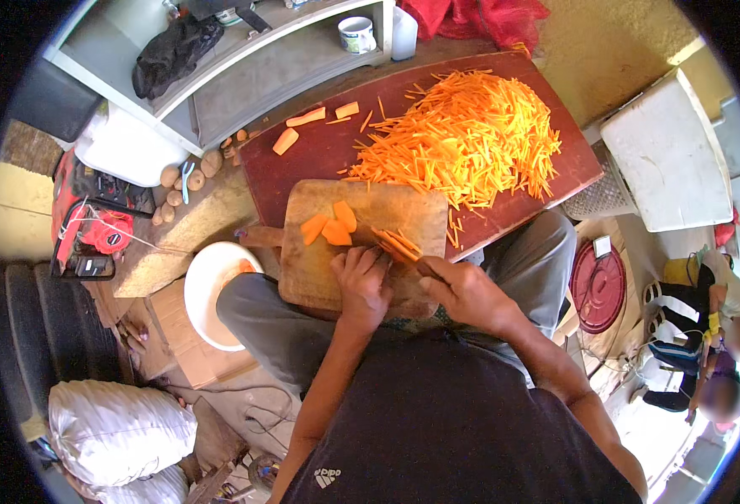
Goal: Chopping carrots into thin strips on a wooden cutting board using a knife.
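Note:
A wooden cutting board with a handle (307, 277) lies over my lap, against the edge of a dark red table (301, 157). My right hand (471, 293) is closed round a knife (430, 268), with cut carrot sticks (401, 242) lying along its blade. Beside the blade, my left hand (364, 277) rests on the board with curled fingers; what lies beneath them is hidden. Several carrot slices (336, 232) sit further up the board. A large heap of carrot sticks (464, 138) covers much of the table, and a few carrot pieces (286, 141) lie at its left.
A white basin (201, 315) stands beside my left knee. Potatoes (211, 163) and a light blue peeler (186, 181) lie left of the table, near a red and black machine (108, 230). White sacks (121, 428) are at lower left. Two people (713, 340) are at far right.

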A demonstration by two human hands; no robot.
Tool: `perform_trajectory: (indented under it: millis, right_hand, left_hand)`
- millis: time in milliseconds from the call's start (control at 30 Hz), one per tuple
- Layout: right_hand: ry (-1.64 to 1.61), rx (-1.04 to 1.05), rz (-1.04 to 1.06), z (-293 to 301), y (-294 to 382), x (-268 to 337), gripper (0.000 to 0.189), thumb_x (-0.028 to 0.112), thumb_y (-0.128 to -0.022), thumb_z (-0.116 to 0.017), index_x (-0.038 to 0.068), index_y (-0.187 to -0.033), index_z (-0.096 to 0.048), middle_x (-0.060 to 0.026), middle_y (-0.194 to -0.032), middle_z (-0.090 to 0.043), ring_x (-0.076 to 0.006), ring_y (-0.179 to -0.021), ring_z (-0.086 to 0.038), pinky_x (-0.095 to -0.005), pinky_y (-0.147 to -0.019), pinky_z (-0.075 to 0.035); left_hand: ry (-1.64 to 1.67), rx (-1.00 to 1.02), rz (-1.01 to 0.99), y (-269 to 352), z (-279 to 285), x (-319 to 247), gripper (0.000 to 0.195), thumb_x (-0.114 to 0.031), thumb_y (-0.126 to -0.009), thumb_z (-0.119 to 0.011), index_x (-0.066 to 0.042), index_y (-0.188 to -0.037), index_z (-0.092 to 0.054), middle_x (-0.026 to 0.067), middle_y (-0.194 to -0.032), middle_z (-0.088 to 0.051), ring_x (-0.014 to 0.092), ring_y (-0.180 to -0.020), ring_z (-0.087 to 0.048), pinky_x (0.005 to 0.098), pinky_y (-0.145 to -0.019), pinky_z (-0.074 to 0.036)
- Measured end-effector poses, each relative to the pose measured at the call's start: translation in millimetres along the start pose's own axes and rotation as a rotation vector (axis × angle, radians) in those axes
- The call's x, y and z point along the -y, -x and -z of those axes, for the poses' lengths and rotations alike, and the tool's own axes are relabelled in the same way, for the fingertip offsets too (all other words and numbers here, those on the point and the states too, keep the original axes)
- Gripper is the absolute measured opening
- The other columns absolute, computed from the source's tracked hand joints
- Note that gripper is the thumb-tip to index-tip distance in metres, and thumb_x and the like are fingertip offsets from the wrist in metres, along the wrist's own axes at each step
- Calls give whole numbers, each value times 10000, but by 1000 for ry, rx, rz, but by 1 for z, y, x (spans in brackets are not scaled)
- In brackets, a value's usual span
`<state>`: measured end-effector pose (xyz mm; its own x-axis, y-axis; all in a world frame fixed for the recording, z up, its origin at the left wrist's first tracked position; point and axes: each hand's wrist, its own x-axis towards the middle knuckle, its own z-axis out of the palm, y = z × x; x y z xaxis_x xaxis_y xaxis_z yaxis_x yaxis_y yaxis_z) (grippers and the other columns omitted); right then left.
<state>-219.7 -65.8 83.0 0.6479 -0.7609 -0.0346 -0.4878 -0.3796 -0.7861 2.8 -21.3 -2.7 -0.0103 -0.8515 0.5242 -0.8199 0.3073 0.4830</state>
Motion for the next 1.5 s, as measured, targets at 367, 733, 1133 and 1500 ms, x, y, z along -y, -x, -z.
perform_trajectory:
  millis: [367,733,1133,1500]
  right_hand:
    - [-183,57,-60,12,23,4,273,212,-1102,-678,-16,-1252,-677,-323,-994,-735,-542,-937,-728,-562,-789,-580]
    - [-665,6,-343,50,14,-48,310,247,-1196,-537,-8,-1097,-684,-16,-735,-611,-90,-506,-540,-267,-492,-437]
    - [-1036,207,-442,3,2,-83,377,309,-1192,-523,-44,-1237,-647,-66,-719,-630,-112,-427,-513,-272,-389,-400]
    - [-1026,-179,-452,81,-5,-102,396,393,-1155,-564,70,-950,-666,-37,-656,-625,-113,-405,-516,-302,-354,-353]
  left_hand:
    - [341,-253,279,14,-16,14,165,53,-948,-801,11,-1108,-796,156,-1044,-780,313,-1011,-740,394,-918,-581]
    - [133,22,177,2,-8,-6,552,-63,-874,-865,-32,-1397,-691,175,-1220,-704,401,-1099,-672,519,-942,-510]
    - [149,76,178,10,-15,10,469,4,-928,-808,-54,-1391,-758,187,-1249,-683,386,-1134,-671,476,-995,-538]
    - [108,154,-197,-143,-57,-28,418,-26,-997,-756,-44,-1415,-736,209,-1274,-656,415,-1156,-667,495,-996,-562]
